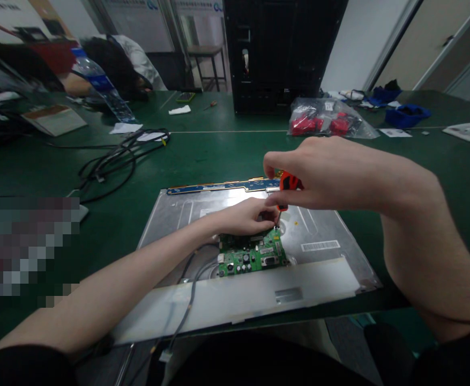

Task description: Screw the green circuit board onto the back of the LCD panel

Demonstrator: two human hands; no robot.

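Note:
A red and black screwdriver (286,187) stands upright in my right hand (319,174), whose fingers wrap round its handle. Its shaft points down to the upper right corner of a green circuit board (254,254). At that corner, my left hand (248,216) has its fingers curled together beside the screwdriver tip; whatever may be between them is hidden. The hand covers the board's upper edge. Under the board lies the metal back of a flat display panel (319,230), with a white strip (235,300) along its near side and a narrow blue circuit strip (218,187) along its far edge.
Grey cables (194,292) run from the board over the near edge. Coiled black cables (118,158) and a tilted water bottle (104,86) are on the left. A black upright casing (283,53) and a plastic bag with red items (329,118) stand beyond. A person (114,67) leans at the far side.

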